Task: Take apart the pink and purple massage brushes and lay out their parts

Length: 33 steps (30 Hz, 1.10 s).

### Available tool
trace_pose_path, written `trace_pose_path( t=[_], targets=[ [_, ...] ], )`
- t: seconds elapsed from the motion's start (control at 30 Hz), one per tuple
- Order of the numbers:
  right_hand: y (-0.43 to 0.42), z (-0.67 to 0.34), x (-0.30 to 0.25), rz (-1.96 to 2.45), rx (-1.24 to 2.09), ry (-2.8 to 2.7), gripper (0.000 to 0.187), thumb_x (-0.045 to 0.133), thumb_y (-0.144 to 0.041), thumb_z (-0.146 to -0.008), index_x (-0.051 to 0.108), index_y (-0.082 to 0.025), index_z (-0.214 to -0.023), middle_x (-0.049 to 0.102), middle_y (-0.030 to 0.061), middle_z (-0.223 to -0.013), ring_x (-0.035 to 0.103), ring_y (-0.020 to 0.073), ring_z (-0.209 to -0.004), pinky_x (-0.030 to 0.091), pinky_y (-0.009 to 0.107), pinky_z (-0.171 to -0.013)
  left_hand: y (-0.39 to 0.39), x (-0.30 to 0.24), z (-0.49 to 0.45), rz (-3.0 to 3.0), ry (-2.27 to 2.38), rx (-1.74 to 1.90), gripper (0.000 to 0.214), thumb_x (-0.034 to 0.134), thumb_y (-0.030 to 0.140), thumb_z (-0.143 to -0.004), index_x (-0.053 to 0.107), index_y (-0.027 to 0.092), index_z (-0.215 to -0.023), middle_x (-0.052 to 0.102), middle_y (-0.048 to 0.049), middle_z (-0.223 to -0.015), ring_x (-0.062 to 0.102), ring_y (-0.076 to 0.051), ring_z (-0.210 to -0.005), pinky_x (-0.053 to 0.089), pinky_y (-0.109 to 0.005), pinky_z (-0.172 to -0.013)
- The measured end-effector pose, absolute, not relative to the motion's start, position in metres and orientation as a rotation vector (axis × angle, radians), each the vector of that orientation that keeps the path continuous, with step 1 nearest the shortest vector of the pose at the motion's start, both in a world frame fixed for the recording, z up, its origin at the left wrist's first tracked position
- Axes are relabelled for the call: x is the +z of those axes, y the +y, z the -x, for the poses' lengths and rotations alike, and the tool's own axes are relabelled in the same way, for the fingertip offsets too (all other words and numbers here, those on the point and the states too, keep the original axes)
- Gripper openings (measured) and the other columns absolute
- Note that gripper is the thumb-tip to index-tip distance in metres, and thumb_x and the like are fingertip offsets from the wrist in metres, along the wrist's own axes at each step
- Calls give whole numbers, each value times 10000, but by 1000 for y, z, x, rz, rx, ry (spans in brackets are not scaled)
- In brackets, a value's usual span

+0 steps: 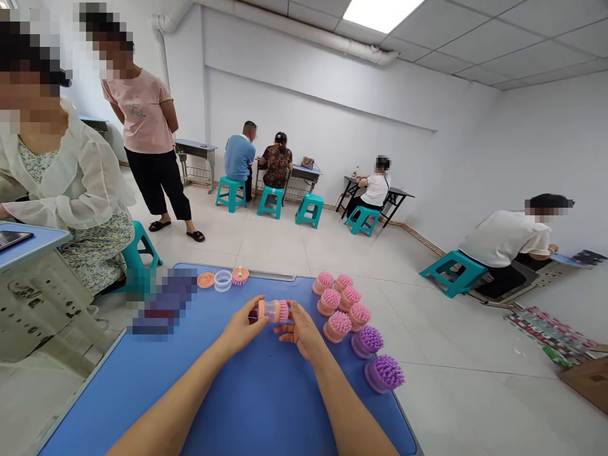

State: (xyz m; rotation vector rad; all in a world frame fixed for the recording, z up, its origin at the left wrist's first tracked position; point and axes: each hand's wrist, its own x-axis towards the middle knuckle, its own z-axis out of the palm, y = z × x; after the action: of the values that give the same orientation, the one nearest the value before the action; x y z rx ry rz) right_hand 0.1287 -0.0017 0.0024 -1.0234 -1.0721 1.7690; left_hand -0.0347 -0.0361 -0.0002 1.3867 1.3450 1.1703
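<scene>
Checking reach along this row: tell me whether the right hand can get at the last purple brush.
Probably yes. The right hand is holding the clear cylinder with the left hand, so it must let go, but bare blue table lies between it and the purple brush.

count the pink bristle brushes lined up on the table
6. The pink bristle brushes stand on the right of the blue table in two lines of three running away from the person, beside the purple brushes. Some overlap, but none looks hidden.
</scene>
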Motion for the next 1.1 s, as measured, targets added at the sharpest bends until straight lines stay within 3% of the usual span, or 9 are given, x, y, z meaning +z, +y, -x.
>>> trace_pose_path(
  t=[0.17, 0.33, 0.53, 0.83, 1.1],
  targets=[
    [-3, -123, -2, 1040, 1840, -1054, 499, 513, -617, -738, 497, -187, -992, 640, 4, -653, 613, 121, -465, 472, 204, -390, -38, -3, 31, -1462, 1357, 1129, 559, 555, 291, -720, 445, 145, -1249, 640, -73, -1015, 609, -201, -871, 491, -339, -810],
    [-4, -123, -3, 1033, 1826, -1080, 508, 587, -584, -697, 508, -191, -1010, 623, -26, -609, 582, 98, -437, 459, 185, -376, -37, -10, 29, -1555, 1376, 1116, 589, 543, 252, -716, 411, 182, -1286, 620, -69, -1074, 591, -205, -934, 478, -343, -837],
    [-6, -122, -4, 1036, 1817, -1125, 539, 630, -572, -661, 509, -181, -1011, 600, -43, -531, 557, 89, -425, 431, 160, -366, -38, -13, 24, -1660, 1410, 1137, 572, 599, 221, -655, 468, 190, -1211, 566, -83, -1170, 521, -249, -1067, 421, -380, -914],
    [-5, -124, -3, 949, 1973, -1083, 648, 500, -656, -717, 398, -210, -1176, 640, -16, -630, 601, 116, -427, 446, 189, -361, -41, -4, 26, -1702, 1495, 1080, 368, 557, 312, -726, 495, 184, -1066, 617, -33, -928, 573, -193, -802, 466, -315, -717],
    [-9, -124, -4, 1019, 1899, -1136, 476, 617, -559, -691, 501, -182, -957, 606, -34, -554, 558, 85, -395, 409, 142, -323, -46, -6, 25, -1879, 1498, 1003, 466, 594, 279, -723, 465, 187, -1162, 568, -72, -1117, 535, -212, -998, 423, -328, -871]
  ],
)
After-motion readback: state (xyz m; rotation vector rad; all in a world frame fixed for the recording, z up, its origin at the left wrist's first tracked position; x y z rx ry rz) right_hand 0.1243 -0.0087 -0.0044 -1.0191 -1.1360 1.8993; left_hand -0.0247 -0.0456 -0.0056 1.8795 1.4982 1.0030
